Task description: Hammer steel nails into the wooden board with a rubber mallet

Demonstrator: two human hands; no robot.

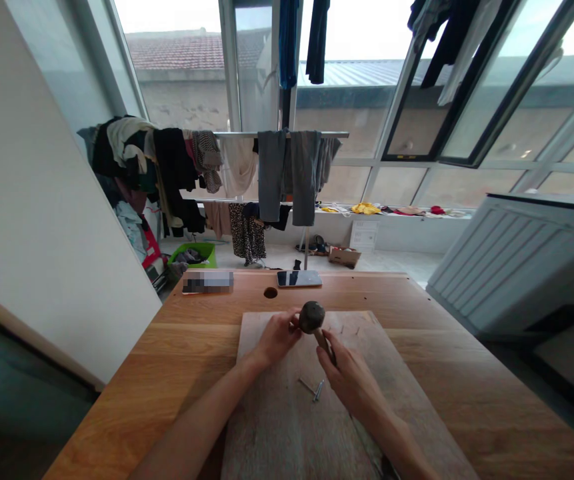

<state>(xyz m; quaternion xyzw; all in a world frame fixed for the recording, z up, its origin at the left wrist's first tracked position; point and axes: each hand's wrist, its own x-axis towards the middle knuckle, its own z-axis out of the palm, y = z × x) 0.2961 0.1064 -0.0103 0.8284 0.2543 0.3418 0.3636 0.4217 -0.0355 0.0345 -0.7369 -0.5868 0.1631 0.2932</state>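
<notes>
My right hand [349, 373] is wrapped round the wooden handle of a hammer [311, 317]. The dark, rounded hammer head hangs over the far part of a worn wooden board [271, 427]. Just left of the head, my left hand [279, 337] has its fingers pinched together close to the board. Whatever sits between those fingertips is hidden by the hand and the hammer head. Several thin nails [351, 331] stand up from the board to the right of the head. Loose nails [319, 391] lie on the board between my forearms.
The board rests on a wooden table [177, 353]. Along the table's far edge are a phone [299, 279], a blurred flat item [208, 283] and a round hole [270, 293]. A thin dark object [388, 468] shows partly beneath my right forearm. Beyond stands a laundry rack [237, 135].
</notes>
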